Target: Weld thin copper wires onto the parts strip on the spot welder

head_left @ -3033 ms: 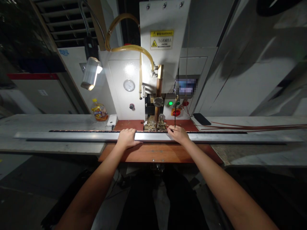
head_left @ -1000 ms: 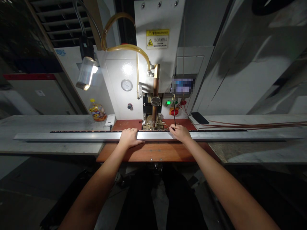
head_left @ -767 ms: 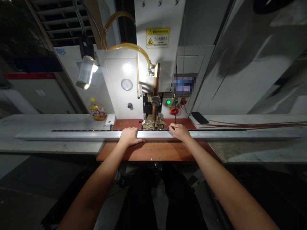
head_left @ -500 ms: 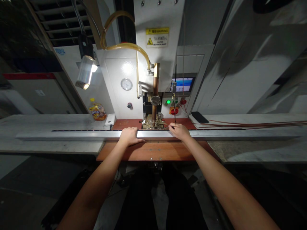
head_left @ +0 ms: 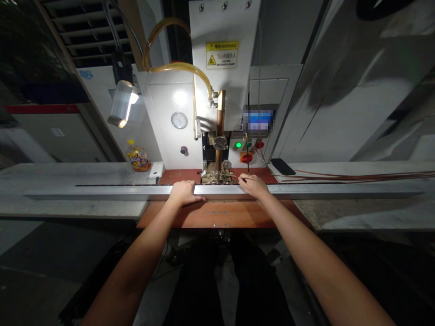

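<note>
A long silver metal bar [head_left: 112,194] lies crosswise in front of the machine, with a thin dark strip [head_left: 102,184] along its far edge. My left hand [head_left: 183,192] grips the bar left of centre, fingers over the top and thumb stretched along the near side. At the right of the machine's clamp [head_left: 217,175], my right hand [head_left: 252,184] is closed in a pinch around a thin dark rod [head_left: 244,179], its tip pointing toward the clamp. A copper-coloured electrode [head_left: 219,156] comes down onto the clamp area between my hands; the contact point is too small to make out.
A lit lamp [head_left: 122,104] hangs at the left. Behind the bar stand a bottle [head_left: 138,157] and a white box [head_left: 157,170]. On the right are a black phone [head_left: 283,166] and several thin brown strips [head_left: 356,176]. A reddish-brown board [head_left: 210,215] juts out in front.
Both hands, the bar and the electrode stay practically where they were. The view has shifted very slightly, and the machine's screen now appears pixelated.
</note>
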The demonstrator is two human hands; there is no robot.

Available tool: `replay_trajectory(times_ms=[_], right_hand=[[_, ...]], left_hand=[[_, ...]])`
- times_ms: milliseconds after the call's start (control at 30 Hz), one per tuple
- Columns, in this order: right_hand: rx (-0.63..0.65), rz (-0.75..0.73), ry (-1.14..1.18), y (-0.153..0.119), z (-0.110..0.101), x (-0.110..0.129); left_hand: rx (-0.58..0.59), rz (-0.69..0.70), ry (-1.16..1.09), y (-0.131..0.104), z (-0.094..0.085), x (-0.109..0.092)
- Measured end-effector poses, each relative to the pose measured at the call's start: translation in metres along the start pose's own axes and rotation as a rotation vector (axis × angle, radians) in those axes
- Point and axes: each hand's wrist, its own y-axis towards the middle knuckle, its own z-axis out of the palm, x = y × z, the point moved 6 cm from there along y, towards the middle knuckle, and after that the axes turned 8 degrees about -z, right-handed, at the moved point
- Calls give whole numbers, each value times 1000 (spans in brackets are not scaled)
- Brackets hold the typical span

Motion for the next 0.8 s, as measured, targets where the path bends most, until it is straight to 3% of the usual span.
replay_trajectory(times_ms=[800], right_hand=[[11, -34, -9, 5, 1, -1]], left_hand=[[38, -2, 5, 5, 0, 2]])
